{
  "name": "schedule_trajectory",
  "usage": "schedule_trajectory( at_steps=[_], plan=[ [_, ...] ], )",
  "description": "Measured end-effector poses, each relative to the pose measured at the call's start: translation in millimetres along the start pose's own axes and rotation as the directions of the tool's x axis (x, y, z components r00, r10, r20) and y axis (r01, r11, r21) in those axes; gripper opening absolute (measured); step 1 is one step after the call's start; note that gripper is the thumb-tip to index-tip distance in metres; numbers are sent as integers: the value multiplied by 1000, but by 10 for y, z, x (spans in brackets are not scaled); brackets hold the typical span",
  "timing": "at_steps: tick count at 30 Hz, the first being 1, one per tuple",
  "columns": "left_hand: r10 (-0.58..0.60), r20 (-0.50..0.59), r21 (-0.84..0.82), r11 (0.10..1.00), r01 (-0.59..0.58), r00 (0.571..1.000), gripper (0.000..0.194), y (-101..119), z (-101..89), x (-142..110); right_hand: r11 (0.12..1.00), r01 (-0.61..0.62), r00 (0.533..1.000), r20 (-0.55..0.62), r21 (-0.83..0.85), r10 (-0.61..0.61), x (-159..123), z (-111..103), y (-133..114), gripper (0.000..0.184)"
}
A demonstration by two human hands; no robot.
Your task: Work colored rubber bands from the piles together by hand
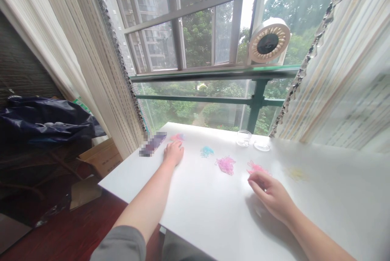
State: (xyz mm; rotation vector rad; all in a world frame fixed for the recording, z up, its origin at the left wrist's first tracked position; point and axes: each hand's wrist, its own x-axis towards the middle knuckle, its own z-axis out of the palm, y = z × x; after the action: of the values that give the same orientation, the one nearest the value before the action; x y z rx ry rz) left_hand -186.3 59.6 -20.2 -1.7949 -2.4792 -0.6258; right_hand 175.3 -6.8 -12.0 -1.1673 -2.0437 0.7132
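Observation:
My left hand (pixel 174 152) rests on the white table (pixel 195 196), its fingers low and reaching to the near edge of a small mixed pile of pink, orange and blue thin bands (pixel 177 136). My right hand (pixel 272 194) hovers just in front of a bright pink pile (pixel 257 167), thumb and fingertips brought together; anything between them is too small to make out. Between my hands lie a light blue pile (pixel 206 152) and a larger purple-pink pile (pixel 226 165) of what look like small elastic bands. A pale yellow pile (pixel 296 173) is right of the bright pink one.
Toward the back stand a clear round container (pixel 243 138) and a clear lid (pixel 262 145). A blurred-out flat object (pixel 153 144) lies left of my left hand. Beyond the table are a railing (pixel 195 98), a round fan (pixel 269 41) and curtains (pixel 344 70). A cardboard box (pixel 100 157) sits lower left.

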Motion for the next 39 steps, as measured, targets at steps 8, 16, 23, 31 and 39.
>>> schedule_trajectory(
  at_steps=[8,16,23,31,39],
  plan=[
    [44,-21,-33,998,-45,999,33,-15,3,6,1000,-5,1000,-4,8,5,0,-1,-5,18],
    [51,-41,-61,997,-53,998,29,-16,21,-19,1000,-3,1000,-6,-20,3,-5,-10,-31,19],
    [30,-54,-77,996,-34,998,25,-13,36,-3,1000,-2,1000,-5,-4,2,-3,-10,-41,18],
    [13,-39,-85,996,-17,999,26,7,7,-16,1000,6,1000,12,-23,-6,-3,-16,-50,21],
    [-44,-62,-71,997,40,997,26,47,25,6,1000,-8,1000,13,-21,8,4,-6,-35,20]
  ],
)
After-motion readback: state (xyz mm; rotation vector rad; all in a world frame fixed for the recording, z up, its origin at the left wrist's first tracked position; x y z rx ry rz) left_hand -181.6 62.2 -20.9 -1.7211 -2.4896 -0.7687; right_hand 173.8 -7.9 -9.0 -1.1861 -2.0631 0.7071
